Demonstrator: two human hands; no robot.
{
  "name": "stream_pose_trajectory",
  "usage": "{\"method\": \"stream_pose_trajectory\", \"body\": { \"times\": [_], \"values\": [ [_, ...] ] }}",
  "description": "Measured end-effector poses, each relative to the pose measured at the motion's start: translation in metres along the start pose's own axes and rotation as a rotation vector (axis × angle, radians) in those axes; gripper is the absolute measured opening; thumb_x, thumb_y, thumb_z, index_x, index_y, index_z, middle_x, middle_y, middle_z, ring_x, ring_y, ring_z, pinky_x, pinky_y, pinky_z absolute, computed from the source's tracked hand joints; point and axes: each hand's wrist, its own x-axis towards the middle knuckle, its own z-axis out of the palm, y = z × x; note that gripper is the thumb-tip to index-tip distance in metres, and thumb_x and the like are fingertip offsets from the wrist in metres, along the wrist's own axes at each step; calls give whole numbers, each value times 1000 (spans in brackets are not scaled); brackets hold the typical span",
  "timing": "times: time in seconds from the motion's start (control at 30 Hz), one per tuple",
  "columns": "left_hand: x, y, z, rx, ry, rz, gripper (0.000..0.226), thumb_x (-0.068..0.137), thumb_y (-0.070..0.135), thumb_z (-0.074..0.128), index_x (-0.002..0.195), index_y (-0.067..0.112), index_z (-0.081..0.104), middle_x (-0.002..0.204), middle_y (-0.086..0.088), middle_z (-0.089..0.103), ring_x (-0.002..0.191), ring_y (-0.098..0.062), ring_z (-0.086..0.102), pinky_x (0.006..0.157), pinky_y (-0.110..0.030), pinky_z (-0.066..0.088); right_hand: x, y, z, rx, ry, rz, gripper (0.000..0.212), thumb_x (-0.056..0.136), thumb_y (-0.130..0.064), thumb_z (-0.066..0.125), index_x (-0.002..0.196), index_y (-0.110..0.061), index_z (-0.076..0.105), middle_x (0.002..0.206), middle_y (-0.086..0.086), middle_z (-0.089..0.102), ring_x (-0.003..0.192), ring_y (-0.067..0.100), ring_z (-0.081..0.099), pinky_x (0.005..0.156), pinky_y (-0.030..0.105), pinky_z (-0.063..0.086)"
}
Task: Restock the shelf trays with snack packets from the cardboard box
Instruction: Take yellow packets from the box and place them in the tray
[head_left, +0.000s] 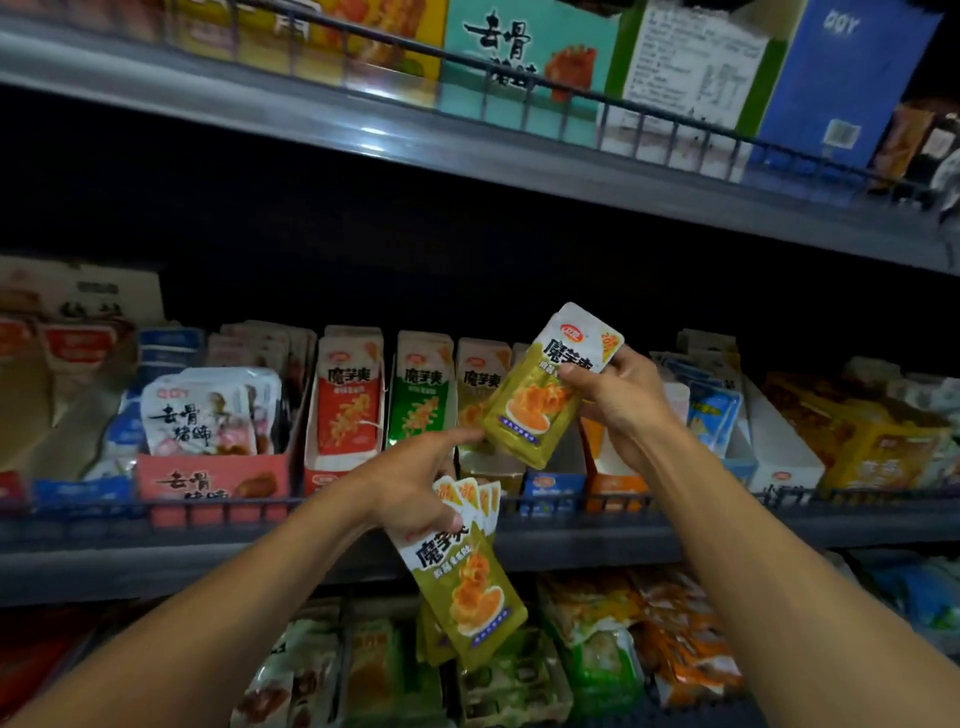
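Observation:
My right hand (618, 400) grips a single olive-yellow snack packet (540, 395) by its upper right side, tilted, in front of the middle shelf. My left hand (415, 483) clasps a fanned stack of several matching packets (467, 577) that hangs below the shelf edge; its forefinger points right and nearly touches the single packet's lower left corner. Just behind stands a tray of the same olive-yellow packets (480, 384), between a green-packet tray (423, 395) and an orange tray front (615, 480). The cardboard box is out of view.
A red-packet tray (350, 405) and a pink carton of white packets (213, 478) stand to the left. A wire rail (156, 506) runs along the shelf front. Boxes line the upper shelf (363, 130). Bagged snacks (597, 649) fill the shelf below.

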Motion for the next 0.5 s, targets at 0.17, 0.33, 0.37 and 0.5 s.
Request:
{"method": "stream_pose_trajectory", "body": {
  "times": [0.17, 0.33, 0.37, 0.5],
  "values": [
    [25, -7, 1, 101, -60, -84, 80, 80, 8, 79, 147, 23, 40, 129, -8, 53, 83, -22, 63, 49, -13, 38, 41, 20, 30, -165, 0, -34, 28, 82, 0, 74, 108, -4, 64, 104, 8, 71, 87, 20, 70, 62, 32, 58],
    [28, -26, 7, -77, -48, -73, 66, 78, 0, 78, 135, 22, 52, 85, 2, 55, 40, 1, 51, 41, -11, 36, 49, 43, 46, -350, -165, -20, 27, 80, -1, 76, 105, -5, 65, 99, 5, 71, 82, 16, 69, 60, 22, 58],
    [29, -28, 8, -81, -48, -67, 66, 78, 0, 78, 134, 23, 53, 85, 2, 57, 41, 2, 52, 42, -11, 37, 54, 50, 49, -409, -179, -32, 26, 79, -4, 79, 102, -7, 67, 101, 6, 72, 86, 17, 70, 69, 28, 60],
    [31, -37, 11, -121, -40, -60, 67, 75, 2, 81, 132, 24, 54, 89, -2, 64, 58, -2, 62, 50, -16, 45, 77, 61, 53, -584, -189, -4, 26, 72, -20, 86, 93, -17, 72, 99, 1, 75, 89, 17, 71, 86, 44, 58]
  ]
}}
